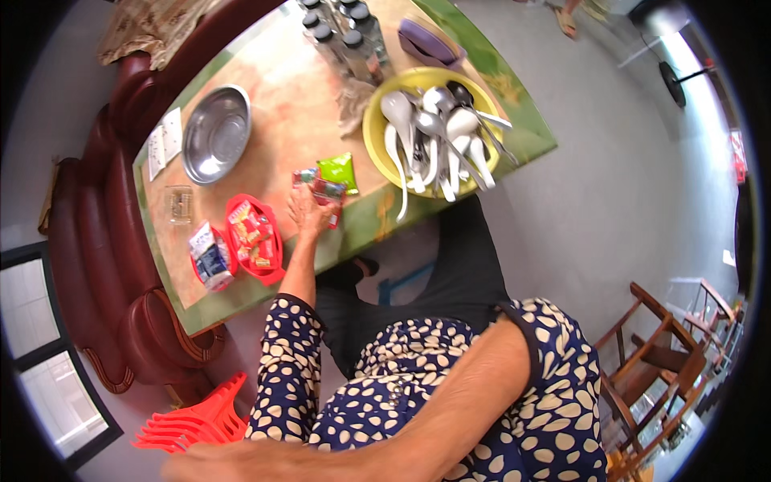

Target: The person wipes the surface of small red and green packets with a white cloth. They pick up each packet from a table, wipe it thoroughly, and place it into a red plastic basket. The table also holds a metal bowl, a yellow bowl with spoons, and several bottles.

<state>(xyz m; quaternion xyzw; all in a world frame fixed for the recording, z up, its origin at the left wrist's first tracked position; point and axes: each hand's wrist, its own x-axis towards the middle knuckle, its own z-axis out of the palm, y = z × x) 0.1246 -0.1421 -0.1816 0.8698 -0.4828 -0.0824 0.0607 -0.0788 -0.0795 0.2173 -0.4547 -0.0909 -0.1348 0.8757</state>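
Note:
My left hand (310, 212) reaches over the near edge of the table (277, 112), with its fingers apart on and beside several small red packets (328, 189). A bright green packet (338, 173) lies just beyond them. To the left of this hand sits a red plastic dish (278, 255) holding red and yellow packets, and against it a second red dish with white and blue packets (211, 261). My right forearm crosses my body toward the lower left; my right hand (210, 464) is smeared and cut off by the lower edge, so its fingers do not show clearly.
A yellow basin (374, 132) full of spoons and ladles stands right. Behind it are dark-capped bottles (353, 44) and a purple container (430, 42). A steel bowl (217, 134) and a clear small box (179, 205) are left. Red stools (197, 418) and wooden chairs (654, 361) stand on the floor.

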